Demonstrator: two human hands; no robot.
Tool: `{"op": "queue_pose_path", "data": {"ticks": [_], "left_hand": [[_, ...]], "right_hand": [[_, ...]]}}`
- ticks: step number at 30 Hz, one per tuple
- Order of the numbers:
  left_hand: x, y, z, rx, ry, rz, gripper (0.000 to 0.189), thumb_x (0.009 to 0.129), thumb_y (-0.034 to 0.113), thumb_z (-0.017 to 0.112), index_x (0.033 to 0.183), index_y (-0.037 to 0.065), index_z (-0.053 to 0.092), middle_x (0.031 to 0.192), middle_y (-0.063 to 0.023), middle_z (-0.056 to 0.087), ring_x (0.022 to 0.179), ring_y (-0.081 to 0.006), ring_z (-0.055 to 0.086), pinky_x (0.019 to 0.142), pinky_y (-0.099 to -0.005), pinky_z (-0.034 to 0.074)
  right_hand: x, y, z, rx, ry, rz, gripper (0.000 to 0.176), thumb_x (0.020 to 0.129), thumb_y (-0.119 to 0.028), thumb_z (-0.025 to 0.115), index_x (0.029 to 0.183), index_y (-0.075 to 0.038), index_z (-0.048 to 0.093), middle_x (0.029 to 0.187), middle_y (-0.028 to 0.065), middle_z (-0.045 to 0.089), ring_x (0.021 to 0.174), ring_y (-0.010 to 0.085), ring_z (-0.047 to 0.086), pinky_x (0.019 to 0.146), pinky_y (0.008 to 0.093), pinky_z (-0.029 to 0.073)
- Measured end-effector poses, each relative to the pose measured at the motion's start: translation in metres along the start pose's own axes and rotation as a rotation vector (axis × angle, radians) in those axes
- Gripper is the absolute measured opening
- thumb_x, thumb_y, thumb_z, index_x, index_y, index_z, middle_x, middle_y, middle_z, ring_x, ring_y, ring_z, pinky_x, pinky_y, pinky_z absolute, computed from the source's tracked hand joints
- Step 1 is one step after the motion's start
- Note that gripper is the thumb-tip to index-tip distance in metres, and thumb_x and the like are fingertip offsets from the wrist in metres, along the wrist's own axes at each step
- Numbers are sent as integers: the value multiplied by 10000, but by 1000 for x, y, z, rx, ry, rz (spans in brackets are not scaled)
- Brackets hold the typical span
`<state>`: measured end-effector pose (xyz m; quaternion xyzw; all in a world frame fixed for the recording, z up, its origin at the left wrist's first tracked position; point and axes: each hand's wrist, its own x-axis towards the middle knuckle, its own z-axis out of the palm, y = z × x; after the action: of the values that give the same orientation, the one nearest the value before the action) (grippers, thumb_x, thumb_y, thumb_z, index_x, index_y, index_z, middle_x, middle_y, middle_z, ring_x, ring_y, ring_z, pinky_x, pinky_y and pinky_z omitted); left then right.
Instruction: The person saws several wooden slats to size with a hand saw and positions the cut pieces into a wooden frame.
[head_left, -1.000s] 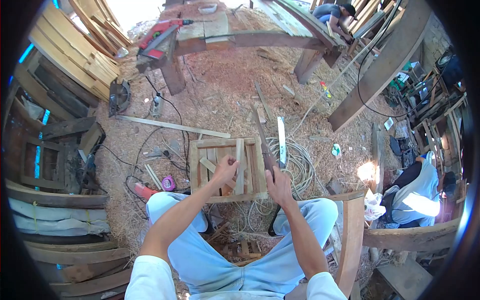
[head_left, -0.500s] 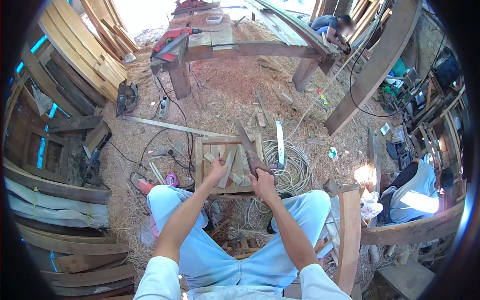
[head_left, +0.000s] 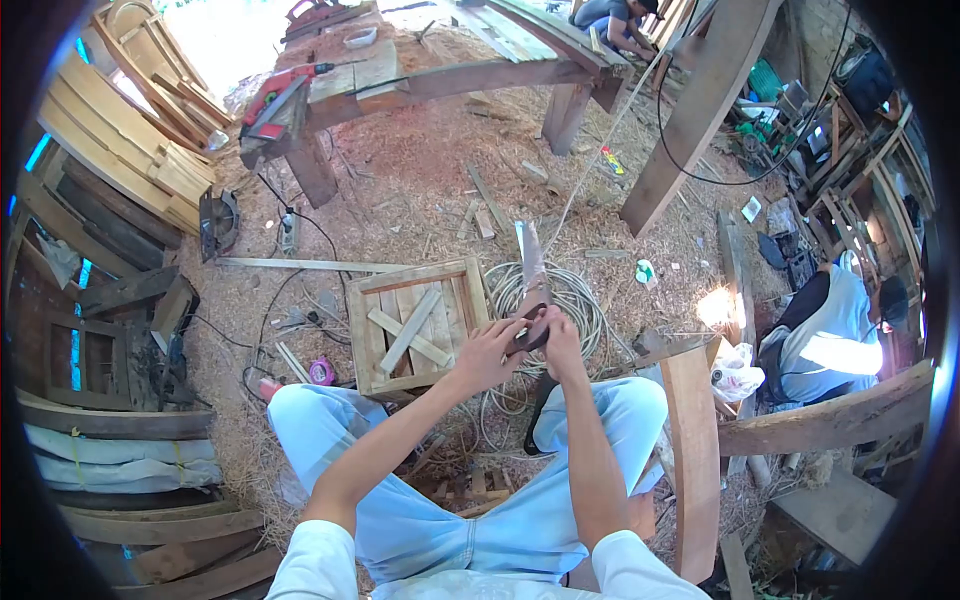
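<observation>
A hand saw [head_left: 532,268] with a brown handle is held in front of me, right of the wooden crate [head_left: 365,345], its blade pointing away over a coil of pale cable [head_left: 578,318]. My right hand [head_left: 562,342] is wrapped round the handle. My left hand [head_left: 487,356] is at the handle's left side with its fingers on it. Two thin wooden strips [head_left: 411,332] lie crossed on the crate top, touching neither hand.
A workbench [head_left: 450,80] with a red drill [head_left: 272,92] stands ahead. A circular saw [head_left: 218,222] and a pink tape measure [head_left: 321,372] lie on the left. A co-worker [head_left: 622,28] crouches at the upper right. A timber post [head_left: 695,125] leans on the right.
My left hand has let go of the wooden strip and moved right to the saw handle. The saw has moved off the crate to its right. The view has turned slightly.
</observation>
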<state>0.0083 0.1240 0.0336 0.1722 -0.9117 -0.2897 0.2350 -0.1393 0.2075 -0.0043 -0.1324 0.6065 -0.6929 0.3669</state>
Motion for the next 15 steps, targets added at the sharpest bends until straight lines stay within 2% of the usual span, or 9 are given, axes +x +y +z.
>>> {"op": "queue_pose_path", "data": {"ticks": [2, 4, 6, 8, 9, 11, 12, 14, 15], "left_hand": [[7, -3, 14, 43, -20, 74, 453, 821, 181, 677, 1229, 36, 547, 1150, -146, 603, 1112, -315, 559, 928, -411, 447], [22, -17, 38, 170, -218, 140, 479, 786, 166, 699, 1217, 35, 536, 1078, -127, 607, 1068, -297, 575, 888, -412, 448], [32, -24, 66, 152, -195, 138, 490, 757, 137, 709, 1197, 30, 523, 1029, -128, 599, 1021, -304, 585, 842, -429, 454], [44, -30, 94, 152, -179, -65, 469, 757, 107, 699, 1184, 35, 519, 1040, -138, 600, 995, -315, 591, 821, -433, 465], [51, -40, 113, 112, -124, -89, 460, 756, 77, 687, 1181, 34, 516, 1045, -145, 598, 985, -327, 600, 798, -443, 475], [53, -45, 141, 176, -182, -127, 445, 760, 56, 672, 1176, 33, 518, 1038, -150, 600, 986, -329, 606, 800, -444, 478], [53, -53, 155, 262, -192, -179, 431, 763, 35, 658, 1171, 32, 520, 1030, -154, 602, 987, -331, 611, 802, -446, 481], [57, -67, 186, 309, -243, -227, 348, 793, 33, 611, 1130, 34, 522, 1012, -155, 612, 986, -331, 621, 804, -443, 489], [54, -71, 200, 311, -271, -259, 296, 812, 68, 607, 1096, 42, 527, 1008, -140, 620, 966, -321, 627, 787, -439, 499]], "right_hand": [[7, 9, -13, 120, 1, -3, 266, 1035, -230, 409, 1101, -16, 552, 874, 50, 636, 765, 138, 614, 685, 244, 501], [18, 14, -23, 29, -3, 20, 272, 1039, -239, 405, 1081, -20, 561, 878, 53, 619, 793, 137, 610, 688, 257, 510], [48, 27, -36, -34, 20, 30, 325, 1039, -260, 427, 1039, 29, 576, 883, 66, 610, 774, 148, 593, 731, 280, 485], [84, 48, -52, -142, -66, 5, 307, 1032, -246, 444, 1053, 30, 575, 889, 71, 615, 771, 162, 587, 734, 283, 482], [92, 52, -59, -128, -26, 18, 307, 1032, -246, 444, 1053, 30, 575, 889, 71, 615, 771, 162, 587, 734, 283, 482], [99, 60, -68, -46, -82, 214, 265, 1018, -259, 465, 1088, -42, 601, 882, 47, 635, 804, 150, 590, 684, 307, 511], [99, 66, -71, -44, -70, 229, 265, 1018, -259, 465, 1088, -42, 601, 882, 47, 635, 804, 150, 590, 684, 307, 511], [107, 74, -73, -339, 92, 279, 295, 1004, -293, 495, 1088, -45, 630, 872, 50, 621, 741, 147, 572, 606, 319, 493], [109, 79, -76, -453, 110, 344, 329, 985, -314, 530, 1108, -31, 645, 876, 68, 610, 671, 163, 549, 522, 337, 452]]}}
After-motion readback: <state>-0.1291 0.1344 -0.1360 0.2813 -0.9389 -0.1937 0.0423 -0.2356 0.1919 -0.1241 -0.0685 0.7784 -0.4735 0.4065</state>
